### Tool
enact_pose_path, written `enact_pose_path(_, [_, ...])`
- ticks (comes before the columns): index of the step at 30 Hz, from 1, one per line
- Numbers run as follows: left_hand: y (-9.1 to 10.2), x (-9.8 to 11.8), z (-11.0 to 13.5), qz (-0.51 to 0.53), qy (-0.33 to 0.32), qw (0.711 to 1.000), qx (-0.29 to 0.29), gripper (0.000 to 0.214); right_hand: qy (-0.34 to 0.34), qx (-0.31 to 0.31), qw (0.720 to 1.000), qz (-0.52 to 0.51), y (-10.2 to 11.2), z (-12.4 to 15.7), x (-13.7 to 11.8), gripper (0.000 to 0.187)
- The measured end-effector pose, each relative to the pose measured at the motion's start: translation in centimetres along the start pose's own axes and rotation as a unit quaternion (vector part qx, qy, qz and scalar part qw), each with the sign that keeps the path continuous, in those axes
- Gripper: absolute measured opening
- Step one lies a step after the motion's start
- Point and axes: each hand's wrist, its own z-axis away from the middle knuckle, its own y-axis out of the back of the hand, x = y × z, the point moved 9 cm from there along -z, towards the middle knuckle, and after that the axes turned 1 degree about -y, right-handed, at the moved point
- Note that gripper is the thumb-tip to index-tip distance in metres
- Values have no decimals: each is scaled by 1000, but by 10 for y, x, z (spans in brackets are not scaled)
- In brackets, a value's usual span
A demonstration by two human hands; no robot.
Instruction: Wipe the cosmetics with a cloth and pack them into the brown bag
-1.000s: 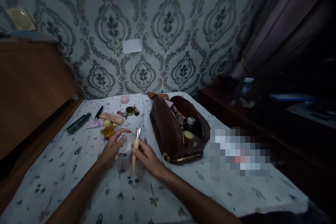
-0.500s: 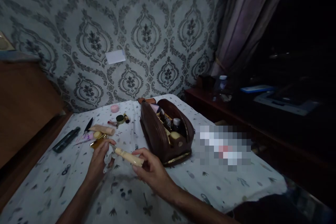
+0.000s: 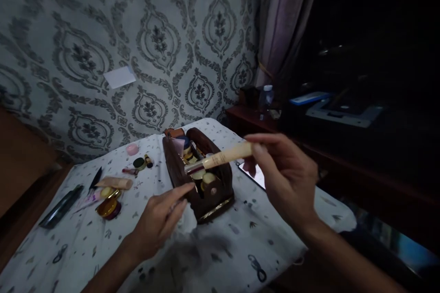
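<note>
My right hand (image 3: 285,176) is raised above the table and pinches the end of a cream-handled makeup brush (image 3: 223,157), whose tip points left over the open brown cosmetic bag (image 3: 213,192). My left hand (image 3: 161,219) rests on the patterned cloth just left of the bag, fingers closed on a white tissue (image 3: 187,217) that shows under them. The bag holds several small jars and bottles.
Cosmetics lie on the cloth at the left: a gold compact (image 3: 108,207), a beige tube (image 3: 115,182), a dark mascara tube (image 3: 62,206), a pink jar (image 3: 132,149). A phone (image 3: 256,174) lies right of the bag. A dark cabinet stands at right, wallpaper behind.
My right hand has lifted the brush up and to the right, over the bag. My left hand has slid toward the bag. The view has swung right.
</note>
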Motion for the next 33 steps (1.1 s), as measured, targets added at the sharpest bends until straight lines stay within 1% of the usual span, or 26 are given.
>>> enact_pose_path(2, [-12,13,-8,-82,-52,995,-30,39,42,-7,998,41,0,-17,-3,14])
enact_pose_path(4, [-18,16,-9,-156,-86,984,-24,38,60,-45,996,56,-12,-31,3,17])
enact_pose_path(6, [-20,17,-6,-215,-121,969,-8,38,59,-101,992,47,-32,-43,16,19])
enact_pose_path(9, [-22,23,2,-276,-177,945,6,43,66,-191,978,49,-68,-54,39,12])
enact_pose_path(12, [-22,28,4,-300,-199,933,11,46,79,-305,946,76,-109,-53,60,12])
enact_pose_path(15, [-24,32,2,-314,-209,926,17,40,67,-378,915,127,-137,-50,76,17])
enact_pose_path(17, [-24,34,2,-323,-215,921,26,35,60,-407,892,188,-149,-51,83,19])
enact_pose_path(20, [-25,35,0,-331,-216,918,30,31,64,-434,854,280,-163,-53,88,18])
enact_pose_path(22, [-25,35,0,-329,-217,919,28,31,66,-451,832,315,-172,-54,92,15])
enact_pose_path(24, [-25,34,-1,-326,-217,920,30,30,69,-462,821,328,-181,-54,97,15])
enact_pose_path(29, [-24,35,0,-317,-221,922,33,30,80,-475,812,330,-197,-52,110,20])
enact_pose_path(33, [-24,37,0,-318,-226,920,32,30,62,-501,785,360,-203,-45,117,23])
